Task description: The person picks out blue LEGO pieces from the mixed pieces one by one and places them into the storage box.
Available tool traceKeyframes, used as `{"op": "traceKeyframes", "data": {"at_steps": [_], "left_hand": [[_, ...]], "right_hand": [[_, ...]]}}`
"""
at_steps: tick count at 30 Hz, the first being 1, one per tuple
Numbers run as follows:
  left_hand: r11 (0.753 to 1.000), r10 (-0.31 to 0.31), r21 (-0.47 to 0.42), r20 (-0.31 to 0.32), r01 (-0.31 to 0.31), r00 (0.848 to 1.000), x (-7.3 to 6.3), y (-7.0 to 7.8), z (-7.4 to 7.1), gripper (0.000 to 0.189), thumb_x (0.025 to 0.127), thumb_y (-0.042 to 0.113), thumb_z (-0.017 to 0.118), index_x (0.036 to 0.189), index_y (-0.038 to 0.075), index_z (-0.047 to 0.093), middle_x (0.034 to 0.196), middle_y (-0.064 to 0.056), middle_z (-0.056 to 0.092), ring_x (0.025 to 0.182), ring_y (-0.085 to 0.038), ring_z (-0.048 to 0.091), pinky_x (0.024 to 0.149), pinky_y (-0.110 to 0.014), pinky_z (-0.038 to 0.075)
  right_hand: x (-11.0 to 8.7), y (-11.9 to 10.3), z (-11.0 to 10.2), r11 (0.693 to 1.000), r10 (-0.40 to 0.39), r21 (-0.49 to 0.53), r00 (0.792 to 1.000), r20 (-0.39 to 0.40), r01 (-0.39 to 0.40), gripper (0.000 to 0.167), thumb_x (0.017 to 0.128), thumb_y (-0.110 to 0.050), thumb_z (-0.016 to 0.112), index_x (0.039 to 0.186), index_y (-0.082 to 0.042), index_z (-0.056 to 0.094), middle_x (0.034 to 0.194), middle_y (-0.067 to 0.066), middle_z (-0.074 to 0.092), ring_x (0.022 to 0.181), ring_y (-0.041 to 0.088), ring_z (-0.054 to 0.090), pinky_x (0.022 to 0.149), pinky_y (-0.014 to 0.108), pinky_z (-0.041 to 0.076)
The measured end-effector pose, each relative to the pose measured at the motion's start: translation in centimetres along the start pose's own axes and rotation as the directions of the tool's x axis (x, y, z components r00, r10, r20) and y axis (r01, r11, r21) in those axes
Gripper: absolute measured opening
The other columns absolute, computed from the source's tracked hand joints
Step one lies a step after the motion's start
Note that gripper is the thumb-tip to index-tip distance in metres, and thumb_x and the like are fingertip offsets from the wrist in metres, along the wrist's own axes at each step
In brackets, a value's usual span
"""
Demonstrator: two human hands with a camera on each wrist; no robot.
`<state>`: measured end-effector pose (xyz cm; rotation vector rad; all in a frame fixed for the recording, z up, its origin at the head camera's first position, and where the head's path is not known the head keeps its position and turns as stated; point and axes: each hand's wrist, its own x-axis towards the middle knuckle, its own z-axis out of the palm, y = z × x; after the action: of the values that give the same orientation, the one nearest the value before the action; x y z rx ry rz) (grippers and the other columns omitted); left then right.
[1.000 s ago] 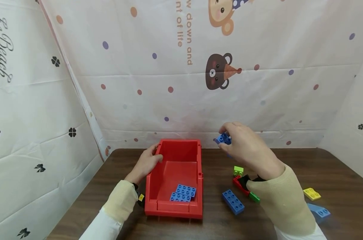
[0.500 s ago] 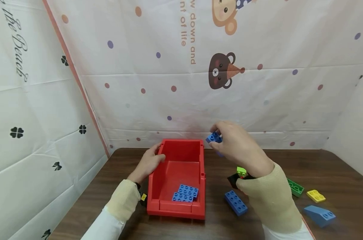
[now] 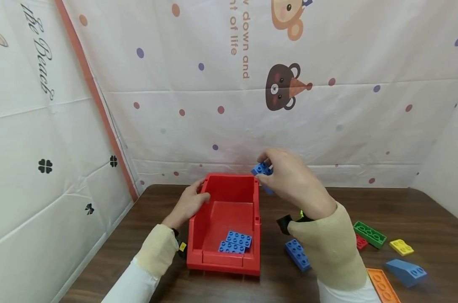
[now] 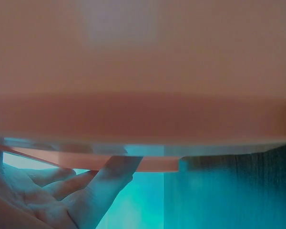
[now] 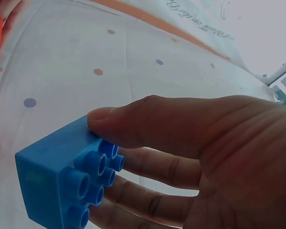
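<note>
Blue brick is pinched in right fingers while left fingers grip red bin.

Towards seven o'clock in the head view, a white sleeve meets a broad, pale yellow left cuff, soft-looking and tube-shaped; near the bare left hand, at the cuff's two o'clock, shows a sliver of narrow black band, and at three to four o'clock a small black fitting marked with a bright yellow square. Towards five o'clock, a matching white right sleeve ends in a wide right cuff of the same pale yellow, with a flat, angular black piece at its ten o'clock, below the bare right hand.
</note>
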<state>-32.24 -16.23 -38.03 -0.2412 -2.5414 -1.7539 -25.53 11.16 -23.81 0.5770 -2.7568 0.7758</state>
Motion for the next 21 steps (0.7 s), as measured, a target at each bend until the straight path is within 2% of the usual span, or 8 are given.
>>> {"op": "traceKeyframes", "data": {"at_steps": [11, 21], "left_hand": [[1.000, -0.002, -0.008, 0.000, 0.002, 1.000, 0.2, 0.0, 0.1, 0.070, 0.095, 0.006, 0.055, 0.163, 0.010, 0.038, 0.142, -0.023, 0.058, 0.107, -0.045, 0.068, 0.077, -0.048, 0.065], [1.000, -0.012, 0.009, -0.008, 0.012, 1.000, 0.3, 0.1, 0.1, 0.068, 0.097, 0.008, 0.056, 0.163, 0.010, 0.038, 0.141, -0.023, 0.059, 0.106, -0.044, 0.069, 0.077, -0.047, 0.066]], "right_hand": [[0.9, -1.5, 1.2, 0.998, 0.002, 0.064, 1.000, 0.023, -0.004, 0.040, 0.094, -0.012, 0.079, 0.130, -0.001, 0.065, 0.124, 0.018, 0.063, 0.106, 0.033, 0.063, 0.081, 0.043, 0.064], [1.7, -3.5, 3.0, 0.989, 0.020, 0.146, 0.998, 0.055, -0.028, 0.040, 0.093, -0.013, 0.081, 0.128, -0.005, 0.066, 0.120, 0.014, 0.066, 0.100, 0.029, 0.066, 0.082, 0.040, 0.064]]}}
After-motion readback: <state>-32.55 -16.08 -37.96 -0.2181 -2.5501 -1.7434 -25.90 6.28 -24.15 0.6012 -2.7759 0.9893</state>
